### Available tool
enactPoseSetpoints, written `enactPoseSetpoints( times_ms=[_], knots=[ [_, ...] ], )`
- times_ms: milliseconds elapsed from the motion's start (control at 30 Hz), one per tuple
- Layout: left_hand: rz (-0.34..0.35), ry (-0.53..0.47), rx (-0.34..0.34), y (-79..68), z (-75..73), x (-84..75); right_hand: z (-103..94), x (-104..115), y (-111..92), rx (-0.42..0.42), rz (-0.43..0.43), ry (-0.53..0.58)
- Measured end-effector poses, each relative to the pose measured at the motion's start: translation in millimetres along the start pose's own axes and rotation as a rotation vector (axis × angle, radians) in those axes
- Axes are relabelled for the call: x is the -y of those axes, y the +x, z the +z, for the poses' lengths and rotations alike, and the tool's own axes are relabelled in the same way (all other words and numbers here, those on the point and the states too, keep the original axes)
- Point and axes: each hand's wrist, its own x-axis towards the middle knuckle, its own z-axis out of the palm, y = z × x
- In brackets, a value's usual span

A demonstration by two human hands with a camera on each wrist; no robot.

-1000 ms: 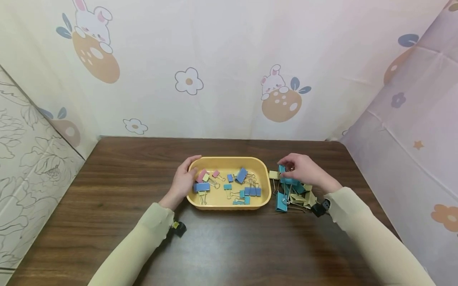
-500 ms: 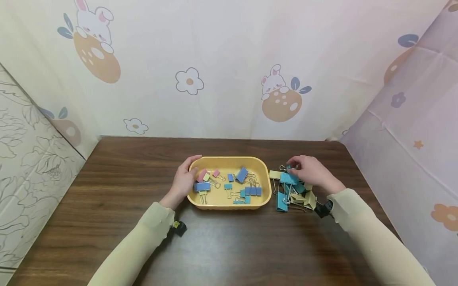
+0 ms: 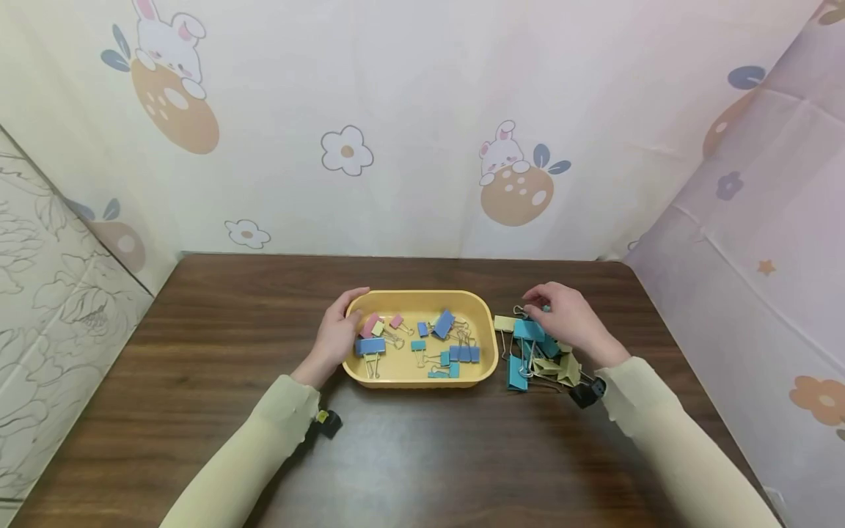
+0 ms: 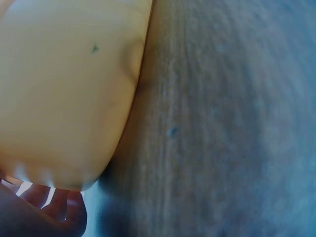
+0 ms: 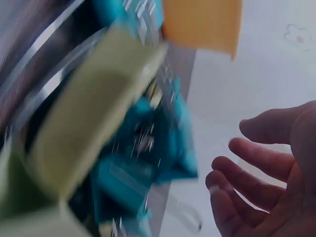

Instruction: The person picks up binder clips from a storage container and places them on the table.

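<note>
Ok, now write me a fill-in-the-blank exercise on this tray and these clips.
In the head view, the left grip holds a tray coloured ____.
The right grip is by a pile of binder ____.
The clips in the tray are yellow, teal, blue and ____.

Missing words: yellow; clips; pink.

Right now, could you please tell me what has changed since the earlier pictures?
The right hand moved slightly right and seems to have let go of a teal binder clip, whose wire handle now points left. The left hand still grips the yellow tray; its clips stayed put.
</note>
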Motion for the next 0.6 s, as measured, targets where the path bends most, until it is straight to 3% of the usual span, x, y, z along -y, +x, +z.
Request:
enactPoseSetpoints(
  times_ms=[333, 600],
  knots=[
    [-0.009, 0.006, 0.010, -3.7, 0.4, -1.8, 31.3, 40, -11, -0.011, -0.002, 0.144],
    [0.009, 0.072, 0.011, -1.4, -1.3, -5.8, 55.9, 61, -1, -0.023, 0.136, 0.311]
  ],
)
